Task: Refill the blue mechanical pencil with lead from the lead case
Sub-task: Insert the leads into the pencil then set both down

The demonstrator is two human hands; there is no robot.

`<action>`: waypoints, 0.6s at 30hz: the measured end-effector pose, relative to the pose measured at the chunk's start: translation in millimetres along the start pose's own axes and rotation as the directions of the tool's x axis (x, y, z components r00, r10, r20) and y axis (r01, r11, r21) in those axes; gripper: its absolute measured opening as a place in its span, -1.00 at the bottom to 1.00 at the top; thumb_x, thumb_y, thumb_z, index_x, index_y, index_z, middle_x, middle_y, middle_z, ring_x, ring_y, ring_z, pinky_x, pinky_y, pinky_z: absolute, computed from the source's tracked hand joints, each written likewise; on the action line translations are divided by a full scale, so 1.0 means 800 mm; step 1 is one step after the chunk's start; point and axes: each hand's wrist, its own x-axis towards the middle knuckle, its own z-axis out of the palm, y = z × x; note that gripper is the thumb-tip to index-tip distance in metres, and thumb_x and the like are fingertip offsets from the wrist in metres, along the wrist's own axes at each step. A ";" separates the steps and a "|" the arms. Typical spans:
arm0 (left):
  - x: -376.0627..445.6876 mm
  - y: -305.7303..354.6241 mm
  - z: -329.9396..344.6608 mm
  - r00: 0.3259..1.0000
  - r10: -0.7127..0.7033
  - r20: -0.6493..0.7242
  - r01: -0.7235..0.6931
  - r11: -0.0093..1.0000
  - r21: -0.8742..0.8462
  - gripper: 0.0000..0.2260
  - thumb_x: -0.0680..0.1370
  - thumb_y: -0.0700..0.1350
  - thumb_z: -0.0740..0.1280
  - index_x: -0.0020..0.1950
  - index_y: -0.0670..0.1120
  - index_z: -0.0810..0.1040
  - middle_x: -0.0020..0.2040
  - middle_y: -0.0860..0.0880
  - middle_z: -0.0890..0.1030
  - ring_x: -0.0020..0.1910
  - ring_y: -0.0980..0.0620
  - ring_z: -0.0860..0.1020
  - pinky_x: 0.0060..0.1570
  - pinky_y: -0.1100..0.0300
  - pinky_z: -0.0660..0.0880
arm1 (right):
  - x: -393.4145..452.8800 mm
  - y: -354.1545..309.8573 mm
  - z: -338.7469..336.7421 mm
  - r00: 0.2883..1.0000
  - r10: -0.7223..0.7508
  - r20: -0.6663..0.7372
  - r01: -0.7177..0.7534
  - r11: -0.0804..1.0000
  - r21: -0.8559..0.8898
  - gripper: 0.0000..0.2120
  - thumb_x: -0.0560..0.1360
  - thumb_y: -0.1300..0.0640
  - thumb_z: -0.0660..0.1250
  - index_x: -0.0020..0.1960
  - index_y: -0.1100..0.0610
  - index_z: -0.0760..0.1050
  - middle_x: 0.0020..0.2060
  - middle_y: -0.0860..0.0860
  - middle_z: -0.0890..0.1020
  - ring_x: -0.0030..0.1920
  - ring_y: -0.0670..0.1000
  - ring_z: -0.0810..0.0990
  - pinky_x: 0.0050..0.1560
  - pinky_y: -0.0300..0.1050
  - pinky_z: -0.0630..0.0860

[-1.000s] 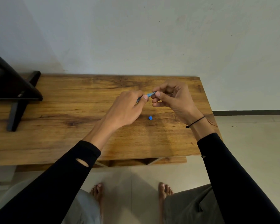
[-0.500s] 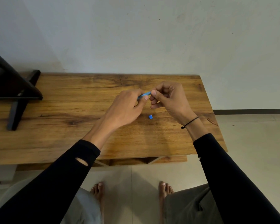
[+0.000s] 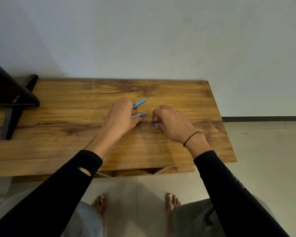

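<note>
My left hand [image 3: 121, 117] grips the blue mechanical pencil [image 3: 140, 102], which sticks out up and to the right above the wooden table [image 3: 58, 144]. A slim purple lead case [image 3: 139, 115] with a white barcode label pokes out from under the same hand's lower fingers. I cannot tell whether it is held or lies on the table. My right hand [image 3: 173, 124] is down on the table just right of it, fingertips pinched on a small blue cap [image 3: 155, 124].
A black stand [image 3: 12, 103] occupies the table's left end. The wall runs right behind the table. The table's right edge [image 3: 225, 134] drops off to the tiled floor, and the front edge is near my knees.
My hands have come apart. The right hand let go of the pencil's end and dropped to the small blue cap on the table. The left hand tilted the pencil up, and the lead case now shows.
</note>
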 end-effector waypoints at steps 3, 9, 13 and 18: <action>-0.001 -0.002 0.009 1.000 -0.016 0.018 0.016 1.000 0.013 -0.69 0.49 0.02 0.62 0.12 -0.13 0.71 0.02 -0.06 0.70 -0.03 -0.04 0.66 -0.09 0.06 0.58 | 0.001 0.000 0.002 1.000 0.010 -0.007 -0.010 1.000 -0.018 -0.88 0.58 0.18 0.46 0.03 0.02 0.55 0.02 0.01 0.54 0.02 0.20 0.61 -0.10 0.07 0.51; -0.002 -0.004 0.013 0.998 -0.066 0.018 0.066 0.997 -0.035 -0.89 0.54 -0.09 0.58 -0.01 -0.06 0.71 -0.11 0.08 0.63 -0.25 0.14 0.56 -0.22 0.15 0.52 | 0.001 -0.002 0.003 1.000 0.008 -0.007 -0.009 1.000 -0.028 -0.84 0.59 0.18 0.44 -0.07 0.01 0.48 -0.02 0.01 0.53 -0.05 0.17 0.58 -0.14 0.07 0.49; -0.003 -0.001 0.007 0.996 -0.061 0.062 0.067 0.992 -0.109 -0.80 0.53 -0.12 0.58 -0.14 0.07 0.59 -0.13 0.13 0.68 -0.21 0.20 0.62 -0.13 0.14 0.65 | 0.003 -0.001 0.003 1.000 0.012 0.008 -0.013 1.000 0.023 -0.84 0.53 0.19 0.47 -0.11 0.04 0.50 -0.07 0.03 0.61 -0.05 0.14 0.60 -0.07 0.08 0.57; 0.002 0.000 -0.002 0.989 -0.063 0.130 0.101 0.944 -0.314 -0.85 0.52 -0.10 0.60 -0.07 0.07 0.65 -0.18 0.22 0.63 -0.18 0.31 0.58 -0.22 0.36 0.45 | 0.011 0.011 -0.006 0.979 0.200 -0.043 -0.167 0.905 0.391 -0.83 0.46 0.30 0.51 -0.15 0.11 0.55 -0.28 0.04 0.72 -0.22 0.09 0.75 -0.15 0.05 0.71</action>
